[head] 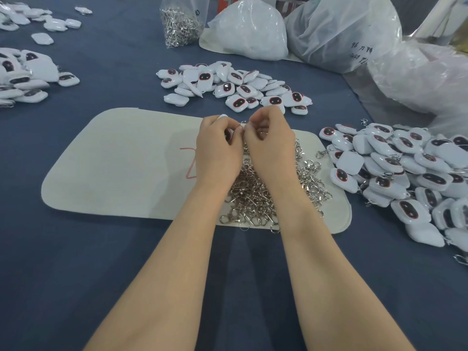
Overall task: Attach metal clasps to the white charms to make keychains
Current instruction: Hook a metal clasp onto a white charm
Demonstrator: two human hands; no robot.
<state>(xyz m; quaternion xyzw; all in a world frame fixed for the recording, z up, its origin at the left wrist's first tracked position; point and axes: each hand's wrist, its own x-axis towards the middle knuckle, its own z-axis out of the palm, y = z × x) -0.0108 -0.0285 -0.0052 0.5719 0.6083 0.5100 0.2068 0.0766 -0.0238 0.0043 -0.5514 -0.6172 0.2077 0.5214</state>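
Faintly, bag [342,29] reads "96"; left hand [217,145] grips charm [222,117], right hand [269,138] clasp [242,122].

shiny metal clasps [255,196] on a matt mat [114,168]; glossy plastic charms [235,84].

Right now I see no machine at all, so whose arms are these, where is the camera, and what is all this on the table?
There is no robot here. These are a person's bare arms, filmed by one wide camera worn on the head and looking down. The left hand grips a small white plastic charm, mostly hidden by its fingers. The right hand pinches what looks like a silver metal clasp against it. Below the hands, a heap of loose silver clasps lies on a beige rounded mat, which sits on a dark blue tablecloth. A pile of white charms with dark oval faces lies beyond the mat. A bigger pile of charms lies to the right, and some of those already have clasps on.
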